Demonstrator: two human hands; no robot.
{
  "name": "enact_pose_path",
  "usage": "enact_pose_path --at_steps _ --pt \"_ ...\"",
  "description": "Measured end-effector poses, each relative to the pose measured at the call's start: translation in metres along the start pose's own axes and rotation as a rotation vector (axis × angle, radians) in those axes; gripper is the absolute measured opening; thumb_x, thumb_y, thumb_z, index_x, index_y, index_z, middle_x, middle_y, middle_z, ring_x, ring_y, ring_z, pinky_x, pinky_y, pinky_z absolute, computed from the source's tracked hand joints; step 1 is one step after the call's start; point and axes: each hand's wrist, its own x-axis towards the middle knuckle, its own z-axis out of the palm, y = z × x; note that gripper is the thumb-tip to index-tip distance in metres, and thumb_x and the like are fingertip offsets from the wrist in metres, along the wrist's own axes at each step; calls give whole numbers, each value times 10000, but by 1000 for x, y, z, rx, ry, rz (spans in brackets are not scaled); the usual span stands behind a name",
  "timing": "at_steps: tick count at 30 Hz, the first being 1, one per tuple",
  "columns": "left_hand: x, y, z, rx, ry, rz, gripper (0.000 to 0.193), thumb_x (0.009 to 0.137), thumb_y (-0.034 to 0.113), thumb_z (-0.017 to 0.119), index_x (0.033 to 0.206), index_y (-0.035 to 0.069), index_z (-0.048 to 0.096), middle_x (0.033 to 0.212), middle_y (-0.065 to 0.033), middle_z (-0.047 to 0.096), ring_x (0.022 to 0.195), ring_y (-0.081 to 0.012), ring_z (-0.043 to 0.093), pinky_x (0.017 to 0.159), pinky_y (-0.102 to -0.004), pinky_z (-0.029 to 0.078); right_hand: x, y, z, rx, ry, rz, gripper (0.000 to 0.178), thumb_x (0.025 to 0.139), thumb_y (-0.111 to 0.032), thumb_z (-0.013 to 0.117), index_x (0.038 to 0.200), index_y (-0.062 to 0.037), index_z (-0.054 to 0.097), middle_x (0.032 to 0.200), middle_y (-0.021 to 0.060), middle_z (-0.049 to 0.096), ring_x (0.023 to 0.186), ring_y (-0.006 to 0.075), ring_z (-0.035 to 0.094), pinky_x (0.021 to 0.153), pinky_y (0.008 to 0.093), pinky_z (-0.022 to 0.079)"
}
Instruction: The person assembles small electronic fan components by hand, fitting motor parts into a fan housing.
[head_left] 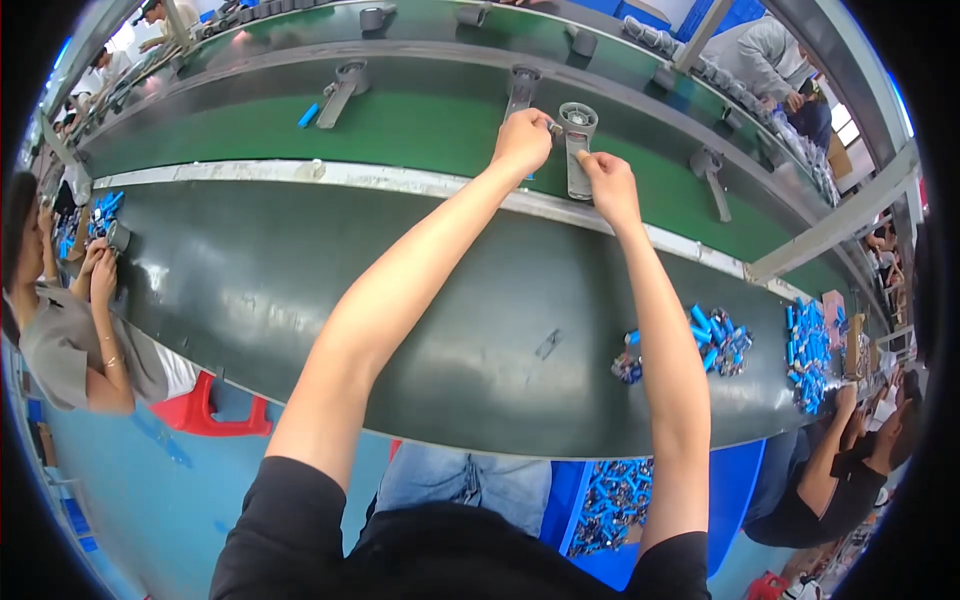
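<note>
A grey plastic housing [579, 178], with a round ring-like head and a long open handle like a handheld fan's, leans over the conveyor's near rail. My right hand [612, 188] is closed on the right edge of its handle. Just left of its head, my left hand [526, 140] pinches something small, too little of which shows to name. Behind that hand another grey housing [523, 82] lies on the green belt [430, 125], partly hidden. Below my right forearm sits a pile of blue cylindrical cells with small boards and wires [715, 340].
Further housings [345, 90] [712, 180] lie along the belt, one beside a loose blue cell [308, 116]. The dark worktable [450, 330] spans the front. A blue bin [570, 500] of cells stands by my lap. Co-workers [75, 340] [835, 470] sit on both sides; a metal post [830, 235] rises at right.
</note>
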Motion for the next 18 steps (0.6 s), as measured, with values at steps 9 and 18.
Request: enact_pose_path --at_steps 9,18 --pt "47 -25 -30 651 534 418 237 851 240 625 862 39 751 868 -220 716 896 -377 691 887 -430 523 25 10 0 -203 6 56 503 914 -486 601 1064 -18 711 960 208 718 950 358 682 841 418 509" --pt "54 -51 -76 348 184 -1 318 869 266 562 819 -9 712 665 -123 648 645 -212 621 639 -388 462 -47 -10 -110 -173 -115 80 315 926 -299 639 1048 -13 684 752 21 639 679 86 562 613 256 432"
